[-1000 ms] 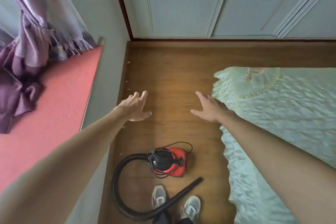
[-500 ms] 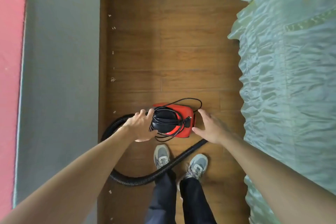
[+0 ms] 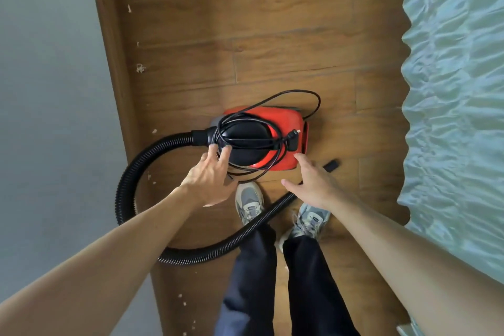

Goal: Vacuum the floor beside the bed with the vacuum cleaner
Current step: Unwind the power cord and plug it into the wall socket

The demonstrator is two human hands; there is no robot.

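Black ribbed plastic hose [image 3: 128, 188] curls by the wall, parked unused; our left hand [image 3: 210, 183], fingers spread, touches the black power cord [image 3: 245, 142] wound on the small red-and-black canister vacuum cleaner [image 3: 283, 128], likely to unwind it. Our right hand [image 3: 311, 183], fingers splayed and empty, hovers at its near corner on the wooden plank floor [image 3: 272, 35], beside the pale green quilted bed [image 3: 452, 90].

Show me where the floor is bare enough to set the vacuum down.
The open patch is the wood floor beyond the red vacuum cleaner, between the baseboard and the bed cover. Around the shoes it is crowded: the hose, the cord and both hands.
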